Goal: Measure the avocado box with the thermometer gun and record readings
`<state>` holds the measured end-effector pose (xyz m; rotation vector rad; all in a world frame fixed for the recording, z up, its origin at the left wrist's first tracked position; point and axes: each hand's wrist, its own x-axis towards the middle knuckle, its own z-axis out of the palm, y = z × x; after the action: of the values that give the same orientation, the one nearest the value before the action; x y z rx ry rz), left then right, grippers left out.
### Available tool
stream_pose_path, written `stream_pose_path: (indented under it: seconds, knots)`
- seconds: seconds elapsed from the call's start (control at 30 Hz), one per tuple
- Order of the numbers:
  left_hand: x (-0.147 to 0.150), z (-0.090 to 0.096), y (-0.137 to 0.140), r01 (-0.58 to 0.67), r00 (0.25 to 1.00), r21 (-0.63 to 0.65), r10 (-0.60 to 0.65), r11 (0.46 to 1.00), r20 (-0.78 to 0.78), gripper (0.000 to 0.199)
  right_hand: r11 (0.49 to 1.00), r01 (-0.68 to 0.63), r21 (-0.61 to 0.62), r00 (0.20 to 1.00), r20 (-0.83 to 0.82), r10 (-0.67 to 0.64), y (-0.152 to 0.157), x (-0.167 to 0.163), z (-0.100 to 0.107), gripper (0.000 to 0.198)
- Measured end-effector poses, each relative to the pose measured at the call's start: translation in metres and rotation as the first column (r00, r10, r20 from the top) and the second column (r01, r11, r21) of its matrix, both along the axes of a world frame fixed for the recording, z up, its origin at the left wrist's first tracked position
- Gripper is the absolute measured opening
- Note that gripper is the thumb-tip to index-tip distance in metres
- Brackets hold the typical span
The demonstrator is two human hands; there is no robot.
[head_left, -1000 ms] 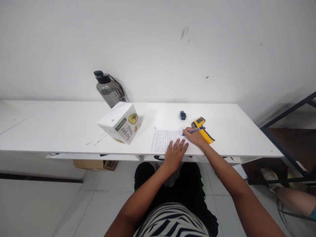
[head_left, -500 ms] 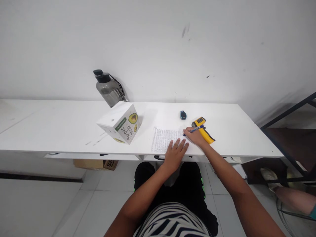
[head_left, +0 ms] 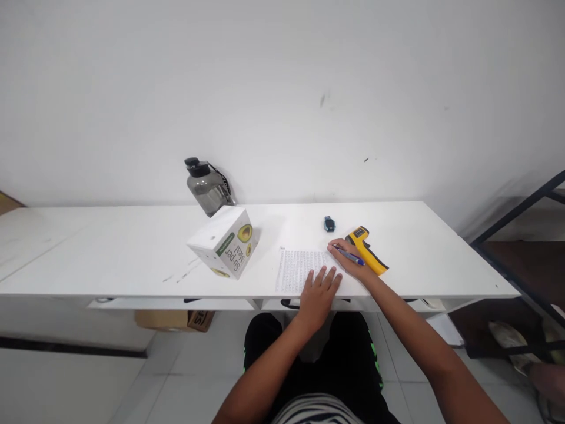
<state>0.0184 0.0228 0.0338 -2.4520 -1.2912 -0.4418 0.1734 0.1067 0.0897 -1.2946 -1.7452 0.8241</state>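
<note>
A sheet of paper (head_left: 293,271) covered in handwriting lies near the front edge of the white desk (head_left: 132,253). Flat on its lower part rests my left hand (head_left: 318,291), fingers spread. My right hand (head_left: 346,257) is closed round a blue pen (head_left: 352,257) at the paper's upper right; the tip is partly hidden by the fingers. Just right of that hand lies a yellow and black infrared thermometer (head_left: 373,258). A small blue and black watch (head_left: 329,224) sits behind the paper.
Left of the paper stands a white box (head_left: 225,241) with avocado pictures. Behind it a grey water bottle (head_left: 209,189) stands by the wall. A cardboard box (head_left: 163,318) is under the desk. A black metal frame (head_left: 516,212) rises at the right.
The view has tilted up, so the desk and its objects appear lower. My right hand has turned, with the pen now lying lower across it. My left hand stays flat on the paper.
</note>
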Motion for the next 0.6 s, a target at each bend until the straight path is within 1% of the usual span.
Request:
stream_pose_path:
  seconds: [0.1,0.17,0.37,0.5,0.6]
  knots:
    - [-0.001,-0.002,0.001,0.001,1.0,0.021,-0.001,1.0,-0.003,0.046,0.993,-0.075,0.096,0.997,-0.01,0.076,-0.001,0.0,0.002,0.031]
    - [-0.001,-0.003,0.002,0.002,1.0,0.036,-0.002,0.999,0.002,0.046,0.989,-0.094,0.112,0.995,-0.013,0.097,-0.001,0.0,0.003,0.031]
    - [-0.001,0.002,0.001,0.012,1.0,0.04,-0.012,0.999,0.01,0.047,0.992,-0.051,0.118,0.996,-0.06,0.058,0.002,-0.002,-0.001,0.038]
    - [0.0,0.002,0.001,0.01,1.0,0.026,-0.01,1.0,0.007,0.048,0.997,-0.018,0.075,0.998,-0.054,0.022,0.006,-0.001,-0.009,0.042]
    - [0.0,0.0,0.001,0.01,1.0,0.023,-0.01,1.0,0.011,0.049,0.998,-0.014,0.062,0.998,-0.065,0.018,0.008,-0.001,-0.013,0.044]
